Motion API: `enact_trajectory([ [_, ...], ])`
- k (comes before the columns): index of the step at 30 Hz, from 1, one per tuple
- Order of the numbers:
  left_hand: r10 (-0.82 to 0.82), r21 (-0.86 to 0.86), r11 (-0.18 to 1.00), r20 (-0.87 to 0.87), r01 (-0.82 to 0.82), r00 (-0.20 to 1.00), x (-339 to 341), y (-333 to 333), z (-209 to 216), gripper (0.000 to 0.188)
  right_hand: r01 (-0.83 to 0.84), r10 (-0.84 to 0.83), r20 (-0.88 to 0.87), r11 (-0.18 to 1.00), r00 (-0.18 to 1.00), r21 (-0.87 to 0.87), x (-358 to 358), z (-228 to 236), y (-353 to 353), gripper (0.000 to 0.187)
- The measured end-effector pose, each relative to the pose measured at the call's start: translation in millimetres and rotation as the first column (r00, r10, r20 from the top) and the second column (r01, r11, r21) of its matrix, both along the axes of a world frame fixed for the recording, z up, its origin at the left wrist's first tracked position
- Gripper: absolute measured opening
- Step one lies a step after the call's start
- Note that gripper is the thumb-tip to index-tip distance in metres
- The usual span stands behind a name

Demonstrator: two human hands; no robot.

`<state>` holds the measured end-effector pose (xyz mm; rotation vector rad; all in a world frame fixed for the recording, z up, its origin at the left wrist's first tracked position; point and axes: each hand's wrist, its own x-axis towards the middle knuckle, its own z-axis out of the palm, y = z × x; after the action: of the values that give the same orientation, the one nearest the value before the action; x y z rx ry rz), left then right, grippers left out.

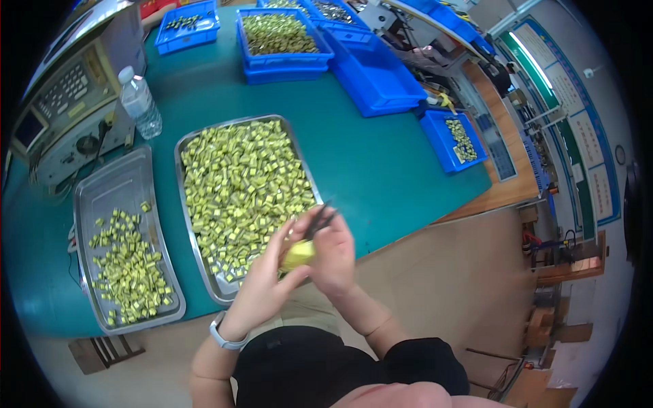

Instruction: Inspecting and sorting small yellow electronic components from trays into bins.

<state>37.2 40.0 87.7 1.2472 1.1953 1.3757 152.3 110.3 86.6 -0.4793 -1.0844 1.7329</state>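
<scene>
My left hand (262, 282), with a pale watch band at its wrist, closes around a smooth yellow piece (299, 254). Its exact kind is not clear. Close against it, my right hand (333, 255) has its fingers curled round a slim dark pointed tool (318, 223), blurred, perhaps tweezers. Both hands are above the right front edge of a metal tray (304, 160), which is heaped with small yellow-wrapped blocks (245, 183). To the left lies a second metal tray (112, 178), partly covered by more of the same blocks (132, 279).
A plastic water bottle (141, 105) stands beside a bench instrument (68, 102) at the left. Blue bins (286, 71) line the back of the green table (367, 183), one of them bare inside. Another small blue bin (441, 146) with parts sits near the right edge.
</scene>
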Motion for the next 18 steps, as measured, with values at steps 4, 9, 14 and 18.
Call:
enact_trajectory([
  [4, 0.222, -0.193, 0.948, -0.165, -0.252, 0.961, -9.3, -20.7, -45.0, 0.05, -0.337, 0.151, 0.435, 0.857, 0.888, 0.39, -9.4, 20.5, 47.4, 0.044],
  [9, 0.668, 0.266, 0.741, -0.376, -0.616, 0.642, -34.8, -76.8, -91.7, 0.035, 0.586, -0.491, 0.343, 0.758, 0.801, -0.285, 39.1, -26.3, 306.8, 0.039],
  [14, 0.795, 0.279, 0.604, -0.15, -0.746, 0.588, -41.7, -70.0, -137.2, 0.028, 0.333, -0.433, -0.078, 0.785, 0.898, -0.522, 224.0, -90.6, 540.1, 0.042],
  [18, 0.83, 0.189, 0.53, -0.315, -0.827, 0.46, -32.2, -83.5, -118.8, 0.035, 0.424, -0.411, 0.136, 0.775, 0.902, -0.469, 153.8, -134.9, 546.5, 0.029],
])
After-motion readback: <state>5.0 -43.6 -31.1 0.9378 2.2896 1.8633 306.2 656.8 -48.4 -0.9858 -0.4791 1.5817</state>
